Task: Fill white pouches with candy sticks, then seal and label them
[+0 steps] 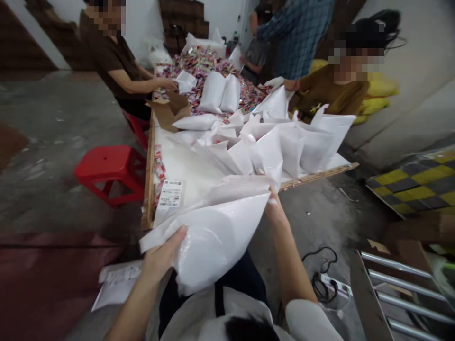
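I hold a large white plastic bag [216,232] in front of me, over the near edge of a long table [147,189]. My left hand [161,255] grips the bag's lower left edge, thumb on top. My right hand [273,201] pinches its upper right corner near the table's front edge. The bag bulges between both hands and hides most of my fingers. Several more white bags [295,142] stand open just beyond my right hand.
Small colourful packets [202,66] cover the far half of the table, among filled white bags [220,92]. Three other people work along the table's sides. A red stool [106,173] stands left, a cable [322,279] and metal rack [398,293] right. A shipping label [170,193] lies on the table.
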Motion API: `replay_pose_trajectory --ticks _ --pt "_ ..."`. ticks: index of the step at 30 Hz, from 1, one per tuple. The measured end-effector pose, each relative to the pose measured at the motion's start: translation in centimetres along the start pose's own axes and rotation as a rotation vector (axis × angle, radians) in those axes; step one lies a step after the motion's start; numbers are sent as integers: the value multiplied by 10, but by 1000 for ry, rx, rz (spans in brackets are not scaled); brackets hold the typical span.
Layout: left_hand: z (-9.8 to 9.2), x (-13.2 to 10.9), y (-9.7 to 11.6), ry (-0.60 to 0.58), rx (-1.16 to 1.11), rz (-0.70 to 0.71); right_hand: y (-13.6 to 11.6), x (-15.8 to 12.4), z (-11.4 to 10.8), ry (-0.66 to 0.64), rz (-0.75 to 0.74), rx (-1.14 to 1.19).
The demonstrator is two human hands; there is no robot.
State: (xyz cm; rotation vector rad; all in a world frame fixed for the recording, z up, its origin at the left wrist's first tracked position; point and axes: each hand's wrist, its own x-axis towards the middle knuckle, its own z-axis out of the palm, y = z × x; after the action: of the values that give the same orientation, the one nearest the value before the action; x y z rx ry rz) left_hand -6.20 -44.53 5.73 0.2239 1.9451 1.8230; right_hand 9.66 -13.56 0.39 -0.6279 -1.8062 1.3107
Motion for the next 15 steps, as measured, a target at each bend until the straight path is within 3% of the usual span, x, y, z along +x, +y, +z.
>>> replay_pose_trajectory --ticks 2,3,5,7,9,12,13,15 --pt "14 18 -25 -168 -12 -18 5 -44 2 -301 166 186" --pt "19 30 -37 -226 -4 3 9 -58 8 -353 252 212" --pt "27 56 -59 -250 37 80 20 -69 24 -294 377 153" --pt "30 78 -74 -196 92 148 29 -63 38 -156 417 8" --pt "32 94 -80 -153 130 177 31 -50 47 56 337 -187" --pt "34 107 -75 -162 86 182 13 -36 61 398 29 -432" --pt "36 110 -72 -176 52 176 4 -33 70 393 -80 -453" --pt "41 114 -66 -187 -12 166 -13 -28 98 163 -235 -428"
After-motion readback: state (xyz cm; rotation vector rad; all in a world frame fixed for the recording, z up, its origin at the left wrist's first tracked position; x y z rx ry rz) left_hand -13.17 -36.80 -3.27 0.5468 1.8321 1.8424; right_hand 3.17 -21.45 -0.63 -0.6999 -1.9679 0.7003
